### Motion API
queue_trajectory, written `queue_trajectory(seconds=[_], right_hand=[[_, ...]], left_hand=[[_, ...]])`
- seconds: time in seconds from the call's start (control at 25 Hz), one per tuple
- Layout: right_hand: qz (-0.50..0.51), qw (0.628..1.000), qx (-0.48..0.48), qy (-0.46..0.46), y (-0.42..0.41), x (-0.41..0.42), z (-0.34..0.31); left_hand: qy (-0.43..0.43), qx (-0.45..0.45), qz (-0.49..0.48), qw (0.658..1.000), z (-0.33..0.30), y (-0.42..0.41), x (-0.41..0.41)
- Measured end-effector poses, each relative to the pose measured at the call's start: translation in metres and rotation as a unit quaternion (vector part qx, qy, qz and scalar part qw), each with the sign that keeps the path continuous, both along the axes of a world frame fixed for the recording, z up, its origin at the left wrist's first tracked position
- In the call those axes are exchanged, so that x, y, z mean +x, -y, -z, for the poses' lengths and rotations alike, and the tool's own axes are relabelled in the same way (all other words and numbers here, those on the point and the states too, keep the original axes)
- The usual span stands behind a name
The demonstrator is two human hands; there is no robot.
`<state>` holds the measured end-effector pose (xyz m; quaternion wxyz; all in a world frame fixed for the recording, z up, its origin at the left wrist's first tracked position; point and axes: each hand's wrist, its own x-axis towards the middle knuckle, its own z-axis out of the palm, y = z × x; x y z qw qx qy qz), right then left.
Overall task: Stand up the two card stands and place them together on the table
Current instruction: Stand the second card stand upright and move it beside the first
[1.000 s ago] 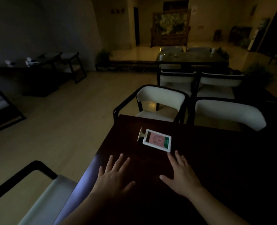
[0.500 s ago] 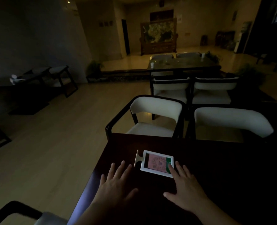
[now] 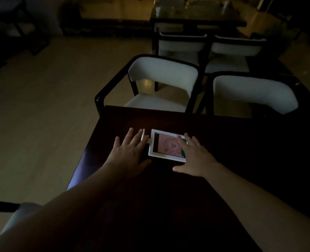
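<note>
A white card stand (image 3: 166, 146) with a pink and green card lies flat on the dark table (image 3: 223, 135), its base foot pointing left. My left hand (image 3: 130, 150) is spread flat beside the stand's left end, fingertips at the foot. My right hand (image 3: 196, 155) is spread too, its fingers resting over the stand's right edge and covering part of the green strip. Neither hand grips anything. Only one stand shows; the room is very dim.
Two white-backed chairs (image 3: 163, 75) (image 3: 254, 91) stand at the table's far edge. Another chair's arm (image 3: 14, 208) is at my near left. The table's left edge (image 3: 85, 153) runs close to my left hand. A second table with chairs stands farther back.
Both hands have slid forward to the stand: the left reached its foot, the right came onto its right edge. The camera tilted down and closer.
</note>
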<state>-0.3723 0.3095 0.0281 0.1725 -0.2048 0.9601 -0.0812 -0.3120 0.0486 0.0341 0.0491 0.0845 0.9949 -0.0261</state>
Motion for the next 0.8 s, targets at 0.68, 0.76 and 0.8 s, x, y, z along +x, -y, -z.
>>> queue_trajectory(seconds=[0.68,0.76,0.8], right_hand=[[-0.078,0.991,0.09,0.057,0.031,-0.07,0.017],[-0.096,0.989,0.107,0.033,0.04,-0.068,0.006],[-0.107,0.987,0.12,0.02,0.045,-0.066,-0.001]], left_hand=[[-0.031,-0.051,0.069,0.996,0.03,0.021,-0.019],[-0.034,-0.054,0.059,0.996,0.031,0.029,-0.01],[-0.036,-0.054,0.053,0.996,0.031,0.033,-0.005]])
